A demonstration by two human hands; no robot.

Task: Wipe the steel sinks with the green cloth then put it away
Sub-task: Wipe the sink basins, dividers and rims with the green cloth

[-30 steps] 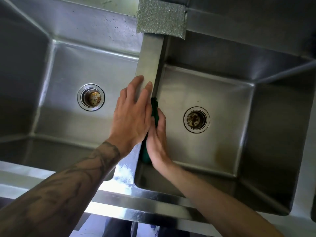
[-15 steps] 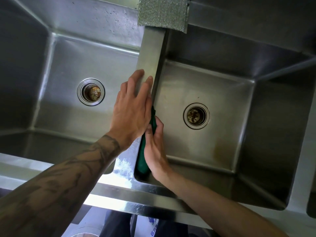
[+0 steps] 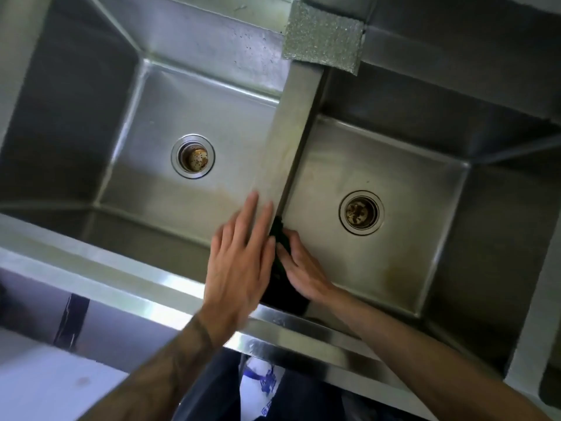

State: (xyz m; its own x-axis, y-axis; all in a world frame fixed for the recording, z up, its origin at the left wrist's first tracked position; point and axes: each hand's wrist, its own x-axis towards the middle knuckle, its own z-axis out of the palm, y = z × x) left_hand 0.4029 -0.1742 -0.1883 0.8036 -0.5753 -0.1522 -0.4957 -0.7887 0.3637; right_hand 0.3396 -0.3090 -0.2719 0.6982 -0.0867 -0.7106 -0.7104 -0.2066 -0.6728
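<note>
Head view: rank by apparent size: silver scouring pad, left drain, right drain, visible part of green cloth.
1. silver scouring pad
2. left drain and right drain: they look alike, so not ranked against each other
3. green cloth: only a sliver shows; the rest is hidden, so its true size is unknown

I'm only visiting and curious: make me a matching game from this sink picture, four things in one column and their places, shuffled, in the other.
Things
1 green cloth
2 grey sponge
3 left hand
4 right hand

Places
A flat over the divider between the sinks
B at the divider's far end, on the back rim
C inside the right sink, pressing the cloth
D squeezed between a hand and the right sink's left wall

Pairs: 1-D, 2-B, 3-A, 4-C
</note>
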